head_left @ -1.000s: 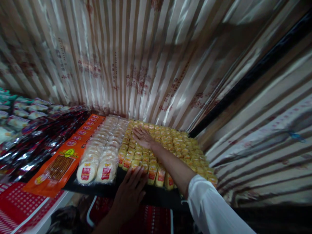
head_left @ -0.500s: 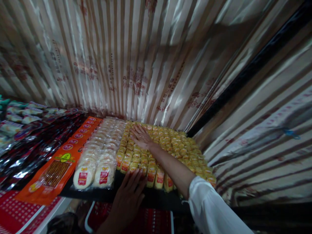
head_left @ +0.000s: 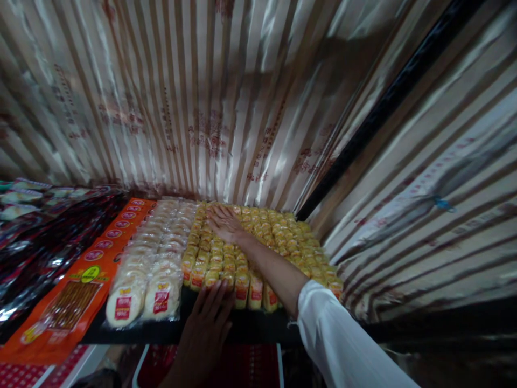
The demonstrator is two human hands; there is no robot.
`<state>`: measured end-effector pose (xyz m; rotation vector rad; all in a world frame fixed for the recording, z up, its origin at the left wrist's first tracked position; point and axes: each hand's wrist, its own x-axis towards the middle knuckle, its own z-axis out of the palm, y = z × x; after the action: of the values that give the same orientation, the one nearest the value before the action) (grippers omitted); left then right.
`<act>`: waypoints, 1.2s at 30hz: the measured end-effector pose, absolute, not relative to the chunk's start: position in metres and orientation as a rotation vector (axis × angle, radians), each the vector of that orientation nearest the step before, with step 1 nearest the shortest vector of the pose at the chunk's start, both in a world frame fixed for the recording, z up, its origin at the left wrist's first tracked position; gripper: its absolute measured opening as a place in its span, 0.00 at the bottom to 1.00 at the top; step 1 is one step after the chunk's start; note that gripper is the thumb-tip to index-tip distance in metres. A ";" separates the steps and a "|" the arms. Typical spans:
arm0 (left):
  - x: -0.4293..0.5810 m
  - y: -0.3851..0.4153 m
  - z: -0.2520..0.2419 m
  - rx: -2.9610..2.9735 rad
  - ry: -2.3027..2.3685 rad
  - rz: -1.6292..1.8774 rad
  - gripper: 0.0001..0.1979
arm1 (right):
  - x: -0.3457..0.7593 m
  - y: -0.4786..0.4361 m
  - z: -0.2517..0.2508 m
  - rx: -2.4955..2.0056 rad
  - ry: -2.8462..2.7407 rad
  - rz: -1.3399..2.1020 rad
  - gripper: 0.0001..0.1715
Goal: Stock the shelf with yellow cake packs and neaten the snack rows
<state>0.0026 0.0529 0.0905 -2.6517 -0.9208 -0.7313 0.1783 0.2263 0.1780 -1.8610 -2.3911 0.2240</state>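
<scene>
The yellow packs (head_left: 283, 237) stand in close rows on the right part of a black shelf (head_left: 266, 330), their back row near the striped sheet (head_left: 210, 91). The right hand (head_left: 224, 223) lies palm down over the packs toward the back left of the block, its fingers stretched out and a little spread — it has hold of nothing. Its forearm crosses above the rows from a white sleeve (head_left: 343, 339). The left hand (head_left: 207, 328) is at the front edge, back upward, fingers extended with small gaps, their tips at the front packs; it is not closed round any, though whether the tips press on them I cannot tell. Just left of the yellow block are two rows of white cakes (head_left: 161, 296) in clear wrap, then an orange bag (head_left: 70, 304), then shiny dark bags (head_left: 52, 242). Below the shelf's front is a red basket (head_left: 252, 366) with a white rim, partly hidden by the left forearm. A black pole (head_left: 375, 118) slants up to the right.
</scene>
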 end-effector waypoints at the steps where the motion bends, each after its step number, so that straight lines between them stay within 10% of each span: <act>1: 0.003 0.053 0.092 -2.652 -0.925 -0.735 0.27 | 0.182 0.227 0.178 -1.895 -2.377 0.231 0.37; 36: -0.020 0.075 0.123 -2.595 -1.117 -1.333 0.17 | 0.084 0.252 0.175 -1.576 -2.639 0.041 0.35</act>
<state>-0.0203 0.0751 0.1234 -2.5953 -1.1170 -1.3333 0.0838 0.2519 0.1746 -1.5755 -2.6390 0.0405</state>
